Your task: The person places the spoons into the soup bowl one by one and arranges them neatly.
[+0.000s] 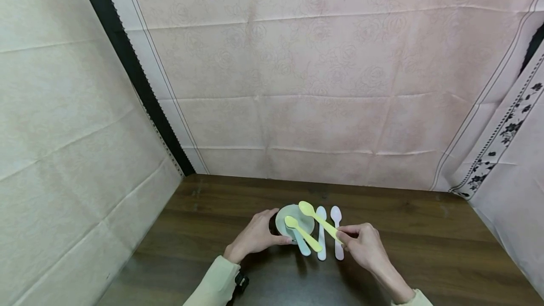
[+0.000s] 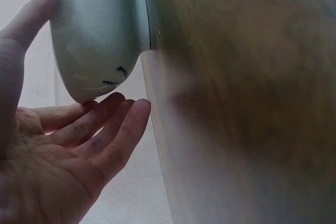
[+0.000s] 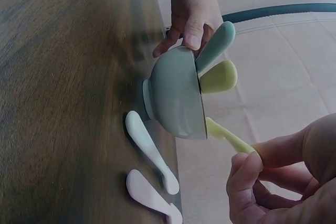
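My left hand (image 1: 258, 233) holds a pale green bowl (image 1: 298, 210) from the left, its thumb at the rim and the fingers against the far side. Inside the bowl lean a yellow spoon (image 1: 312, 242) and a blue-green spoon (image 3: 218, 43), handles sticking out over the rim. Between thumb and fingers, my right hand (image 1: 363, 247) pinches a second yellow spoon (image 3: 236, 141) by the handle end. That spoon's head reaches over the bowl's right rim. Just right of the bowl, a whitish spoon (image 1: 321, 244) and a pale pink spoon (image 1: 338, 250) lie side by side on the table.
The brown wooden table (image 1: 204, 211) ends at a pale patterned cloth (image 1: 314, 84) hung behind it. More cloth hangs at the left (image 1: 85, 131) and right (image 1: 518, 174) sides.
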Tool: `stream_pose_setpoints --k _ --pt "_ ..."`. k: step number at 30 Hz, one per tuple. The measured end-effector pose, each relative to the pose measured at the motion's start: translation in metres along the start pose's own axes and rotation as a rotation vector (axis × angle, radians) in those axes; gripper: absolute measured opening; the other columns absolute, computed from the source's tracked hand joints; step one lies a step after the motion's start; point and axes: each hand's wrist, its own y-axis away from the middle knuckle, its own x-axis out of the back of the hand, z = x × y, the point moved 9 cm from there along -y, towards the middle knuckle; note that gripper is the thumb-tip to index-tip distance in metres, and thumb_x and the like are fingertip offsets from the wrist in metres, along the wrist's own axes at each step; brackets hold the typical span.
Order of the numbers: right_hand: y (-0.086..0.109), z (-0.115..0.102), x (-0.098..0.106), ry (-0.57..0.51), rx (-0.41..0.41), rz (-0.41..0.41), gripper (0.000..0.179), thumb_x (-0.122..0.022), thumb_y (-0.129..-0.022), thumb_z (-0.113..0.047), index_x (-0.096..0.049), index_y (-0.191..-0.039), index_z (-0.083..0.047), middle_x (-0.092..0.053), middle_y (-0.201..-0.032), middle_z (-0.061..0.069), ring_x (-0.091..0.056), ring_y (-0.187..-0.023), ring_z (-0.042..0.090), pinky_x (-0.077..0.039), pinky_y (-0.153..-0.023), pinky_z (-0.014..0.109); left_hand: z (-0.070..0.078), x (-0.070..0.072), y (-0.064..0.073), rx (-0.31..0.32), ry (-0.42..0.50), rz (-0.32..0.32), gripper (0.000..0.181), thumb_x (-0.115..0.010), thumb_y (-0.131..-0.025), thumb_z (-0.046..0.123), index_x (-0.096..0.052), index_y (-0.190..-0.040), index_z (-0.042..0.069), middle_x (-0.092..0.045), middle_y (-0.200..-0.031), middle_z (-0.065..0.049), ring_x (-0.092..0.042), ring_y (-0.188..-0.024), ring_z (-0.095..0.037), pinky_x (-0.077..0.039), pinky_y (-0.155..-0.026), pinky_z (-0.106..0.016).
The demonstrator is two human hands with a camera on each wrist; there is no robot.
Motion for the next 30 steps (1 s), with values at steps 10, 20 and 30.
stream_pose_setpoints --k 10,20,30 --pt "0.000 -0.002 -0.004 -0.021 -0.005 -0.006 0.016 -0.077 -0.098 -0.008 -0.086 -0.108 0.001 -0.080 -0.080 0.011 -0.070 -0.066 0.012 -0.042 -0.052 0.022 -0.001 -0.001 0.001 0.018 0.004 -0.008 0.093 -0.091 -0.087 0.051 -0.055 -0.157 0.004 -0.063 -0.155 -0.018 -0.059 -0.145 -0.038 -0.051 -0.117 -0.060" --pt "-0.001 -0.005 -0.012 -0.032 0.011 -0.028 0.011 -0.077 -0.096 -0.006 -0.086 -0.101 -0.003 -0.076 -0.071 0.006 -0.064 -0.061 0.009 -0.041 -0.050 0.022 -0.003 -0.001 0.001 0.021 -0.004 0.000 0.097 -0.092 -0.086 0.055 -0.054 -0.157 0.001 -0.061 -0.157 -0.021 -0.057 -0.147 -0.042 -0.049 -0.119 -0.062" --pt "-0.002 -0.006 -0.021 -0.056 -0.014 -0.052 0.011 -0.077 -0.097 -0.006 -0.086 -0.101 -0.001 -0.076 -0.072 0.008 -0.067 -0.064 0.013 -0.046 -0.052 0.022 -0.001 0.000 0.001 0.017 -0.006 -0.002 0.097 -0.091 -0.085 0.056 -0.055 -0.157 0.002 -0.062 -0.155 -0.020 -0.059 -0.145 -0.040 -0.051 -0.117 -0.060"
